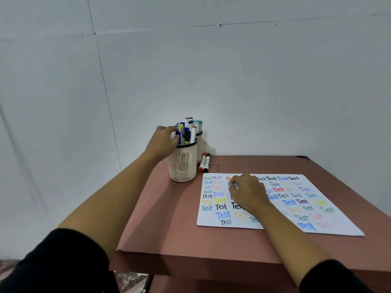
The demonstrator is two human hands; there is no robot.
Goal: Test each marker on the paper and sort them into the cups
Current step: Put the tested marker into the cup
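The blue-capped white marker (177,136) stands in the cream slotted plastic cup (183,166), pinched by the left hand (164,141), likely to pull it out for testing. At the cup's 4 o'clock, the right hand (247,193) rests curled on the white paper sheet (209,216), probably steadying it; whether it holds anything, I cannot tell.

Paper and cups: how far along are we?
Done: the paper is nearly filled with coloured Test marks, and both the front cup and rear cup hold markers. In hand: the left hand pinches a blue-capped marker at the front cup; the right hand rests on the paper. Left: a red marker and black marker lie on the table.
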